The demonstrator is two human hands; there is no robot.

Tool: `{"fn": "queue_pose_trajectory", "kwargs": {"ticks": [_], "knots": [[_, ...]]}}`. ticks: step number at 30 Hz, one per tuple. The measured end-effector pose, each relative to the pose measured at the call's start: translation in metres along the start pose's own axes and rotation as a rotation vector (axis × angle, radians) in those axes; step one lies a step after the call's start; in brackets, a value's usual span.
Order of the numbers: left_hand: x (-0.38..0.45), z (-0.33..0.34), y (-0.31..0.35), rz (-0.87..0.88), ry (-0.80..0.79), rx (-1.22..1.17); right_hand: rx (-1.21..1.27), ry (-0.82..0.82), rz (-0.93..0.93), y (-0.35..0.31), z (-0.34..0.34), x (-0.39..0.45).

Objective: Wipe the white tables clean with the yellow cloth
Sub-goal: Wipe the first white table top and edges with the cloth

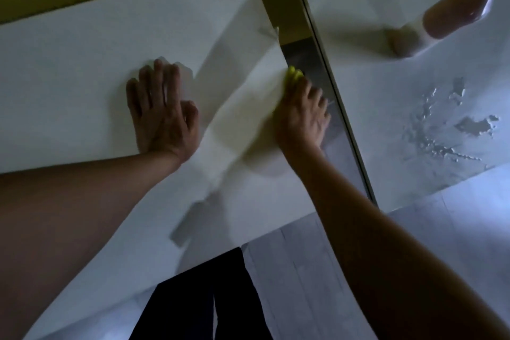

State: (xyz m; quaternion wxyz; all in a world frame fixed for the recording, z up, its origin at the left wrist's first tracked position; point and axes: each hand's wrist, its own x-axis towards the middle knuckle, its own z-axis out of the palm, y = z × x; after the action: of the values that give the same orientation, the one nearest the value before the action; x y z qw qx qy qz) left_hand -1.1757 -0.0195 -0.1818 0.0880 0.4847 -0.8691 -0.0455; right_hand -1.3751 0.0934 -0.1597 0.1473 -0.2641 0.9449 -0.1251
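Two white tables are seen from above, w/ a narrow gap between them. The left table is the one under both hands. The left hand is laid flat on the top, palm down, fingers straight and close together, pointing away from the person; nothing is held by it. A grey shadow is cast just beyond its fingertips.

The right hand is placed at the right edge of the left table, approx. halfway along that edge. Its fingers are bent downward over the yellow cloth, and the cloth is gripped or pressed by them against the edge; which of the two cannot be told, because the hand is blurred. Only a small bright-yellow part of the cloth is visible, beyond the fingertips; the rest is hidden under the hand.

On the right table a patch of spilled liquid is seen, w/ drops and small puddles, well apart from the cloth. Near the far side of this table a brown rounded object is seen; it is blurred, so what it is cannot be told.

Below the tables a pale floor is visible, and dark trouser legs of the person are seen at the bottom.
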Motion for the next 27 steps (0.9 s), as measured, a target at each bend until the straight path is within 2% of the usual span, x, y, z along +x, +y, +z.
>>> {"fn": "queue_pose_trajectory", "kwargs": {"ticks": [3, 6, 10, 15, 18, 27], "knots": [[0.001, 0.0, 0.0, -0.001, 0.024, -0.025, 0.012, 0.017, -0.071, -0.023, -0.001, 0.031], [0.001, 0.0, -0.003, 0.004, 0.018, -0.021, 0.034, -0.011, -0.103, -0.01, -0.002, 0.024], [0.001, 0.0, -0.003, 0.005, -0.008, -0.015, 0.095, -0.005, -0.027, 0.051, -0.003, -0.043], [-0.002, -0.002, -0.002, 0.007, -0.017, -0.011, -0.002, 0.014, 0.007, 0.118, -0.011, -0.125], [-0.001, -0.003, -0.002, -0.002, -0.032, 0.01, -0.024, 0.031, 0.053, 0.106, -0.009, -0.111], [0.0, -0.003, 0.001, -0.011, -0.028, 0.035, 0.009, -0.018, -0.083, 0.025, -0.009, -0.014]]}}
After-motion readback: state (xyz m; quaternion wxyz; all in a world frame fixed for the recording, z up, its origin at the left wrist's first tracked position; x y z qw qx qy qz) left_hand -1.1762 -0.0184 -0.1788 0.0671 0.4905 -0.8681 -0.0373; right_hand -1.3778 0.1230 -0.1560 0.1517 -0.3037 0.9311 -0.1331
